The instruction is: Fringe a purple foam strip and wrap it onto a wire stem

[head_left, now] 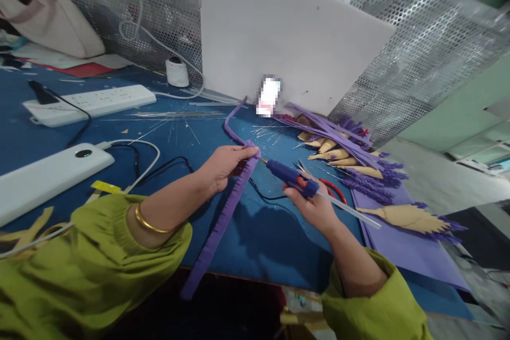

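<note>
My left hand pinches the gathered top of a long purple strip, whose fringed length hangs down over the table's front edge. A thin purple tail of it bends up behind the fingers. My right hand is wrapped round a blue glue gun with a clear glue stick poking out of its back. The gun's metal tip is at the strip, close to my left fingertips; whether it touches cannot be made out.
Purple flower stems with tan wrappings and purple sheets lie at right, near red-handled pliers. Power strips and cables are at left. Behind are a lit phone, thin wires, a white board and a pale bag.
</note>
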Demonstrator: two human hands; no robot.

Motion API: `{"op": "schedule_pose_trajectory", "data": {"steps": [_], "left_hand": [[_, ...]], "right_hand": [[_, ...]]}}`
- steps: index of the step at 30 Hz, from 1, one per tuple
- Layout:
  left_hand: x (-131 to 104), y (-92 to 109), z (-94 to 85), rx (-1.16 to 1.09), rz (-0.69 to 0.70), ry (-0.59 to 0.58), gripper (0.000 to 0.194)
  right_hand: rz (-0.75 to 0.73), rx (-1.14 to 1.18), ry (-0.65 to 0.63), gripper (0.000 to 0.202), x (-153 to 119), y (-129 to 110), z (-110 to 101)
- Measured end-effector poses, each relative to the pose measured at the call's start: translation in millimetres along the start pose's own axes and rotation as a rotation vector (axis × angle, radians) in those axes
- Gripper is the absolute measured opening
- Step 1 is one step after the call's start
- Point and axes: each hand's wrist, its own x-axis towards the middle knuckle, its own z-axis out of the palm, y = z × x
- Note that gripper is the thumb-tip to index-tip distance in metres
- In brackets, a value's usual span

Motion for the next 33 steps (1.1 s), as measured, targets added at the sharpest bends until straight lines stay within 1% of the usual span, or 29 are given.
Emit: {"op": "schedule_pose_trajectory", "data": {"steps": [4, 11, 17, 23, 28, 33], "left_hand": [[-1.6, 0.9, 0.7, -0.005, 0.006, -0.001, 0.028], [-3.7, 2.1, 2.4, 0.005, 0.014, 0.012, 0.028], [-4.6, 0.4, 2.0, 0.008, 0.021, 0.005, 0.027], [-3.8, -0.4, 2.1, 0.010, 0.024, 0.009, 0.029], [-3.2, -1.1, 1.5, 0.004, 0.032, 0.004, 0.031], [-2.6, -1.9, 0.9, 0.004, 0.031, 0.006, 0.029]], "right_hand": [[-0.002, -0.067, 0.014, 0.030, -0.7, 3.9, 1.9], [-0.040, -0.197, 0.030, 0.030, -0.4, -2.0, 1.0], [-0.042, -0.168, 0.005, 0.031, 0.9, -5.8, 1.4], [-0.018, -0.171, -0.051, 0.033, 3.1, -13.5, -0.7], [-0.017, -0.179, -0.050, 0.034, 2.9, -12.1, -0.6], [-0.014, -0.176, -0.056, 0.034, 2.3, -12.4, -0.7]]}}
